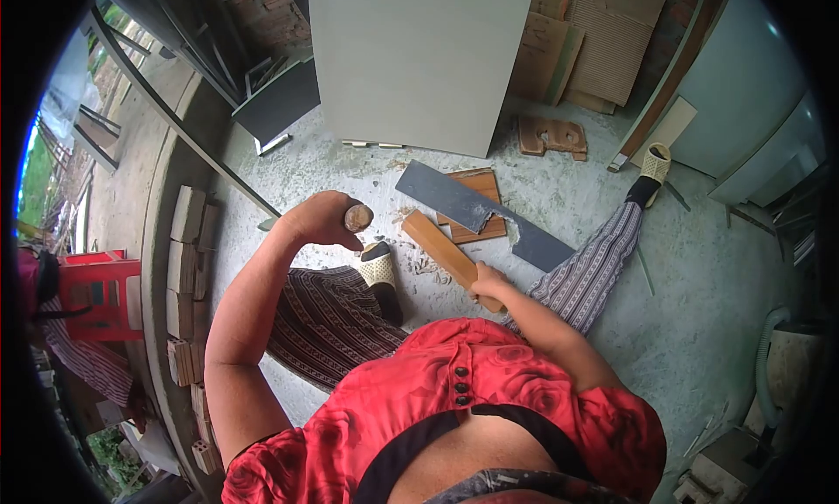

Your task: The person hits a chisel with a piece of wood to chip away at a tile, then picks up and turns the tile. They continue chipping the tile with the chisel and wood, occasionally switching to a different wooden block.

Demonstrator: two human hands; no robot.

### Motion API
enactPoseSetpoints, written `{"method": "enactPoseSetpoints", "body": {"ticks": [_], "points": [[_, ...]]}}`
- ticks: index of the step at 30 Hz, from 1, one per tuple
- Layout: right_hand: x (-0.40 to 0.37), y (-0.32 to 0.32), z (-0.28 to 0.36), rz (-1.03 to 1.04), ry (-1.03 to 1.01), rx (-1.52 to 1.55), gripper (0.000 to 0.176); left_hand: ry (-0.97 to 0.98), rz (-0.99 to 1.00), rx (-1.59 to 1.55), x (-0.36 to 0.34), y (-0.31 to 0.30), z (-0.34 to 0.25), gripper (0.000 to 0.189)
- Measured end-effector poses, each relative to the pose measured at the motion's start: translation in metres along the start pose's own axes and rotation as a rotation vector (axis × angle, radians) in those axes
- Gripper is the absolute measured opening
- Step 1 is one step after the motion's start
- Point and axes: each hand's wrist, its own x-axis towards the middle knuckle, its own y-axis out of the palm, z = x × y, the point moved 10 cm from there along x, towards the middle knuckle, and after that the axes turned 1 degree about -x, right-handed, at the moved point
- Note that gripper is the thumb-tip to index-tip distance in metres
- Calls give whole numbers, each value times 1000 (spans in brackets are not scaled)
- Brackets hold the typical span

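Note:
My left hand (322,217) is raised on the left, its fingers wrapped round a thick wooden stick (357,217). Only the round, worn end of the stick shows; the rest is hidden. Low over the floor, my right hand (491,282) grips the near end of a long brown wooden block (440,248), which slants away to the far left. Just beyond the block lies a dark grey board (446,195), with a ragged, chipped break near its middle. Part of a brown striped wooden board (476,186) shows beneath it.
Chips (428,266) are scattered on the concrete floor between my spread feet. A large pale panel (415,67) stands ahead, with cardboard (616,41) beside it. Bricks (185,215) line the left ledge. A red plastic chair (100,294) and another person's striped trouser leg (92,360) are farther left.

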Motion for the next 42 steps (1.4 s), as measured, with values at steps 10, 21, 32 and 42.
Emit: {"method": "enactPoseSetpoints", "body": {"ticks": [10,21,32,42], "points": [[-17,0,10,135,-105,907,52,65,-392,-474,21,-40,2,27],[-80,-89,-19,-145,-252,1036,43,-8,-601,-617,101,-44,-28,21],[-131,-109,-85,-393,-183,1373,35,77,-568,-858,201,80,-61,24],[-126,-114,-84,-444,-186,1388,35,10,-632,-730,198,72,-77,37]]}}
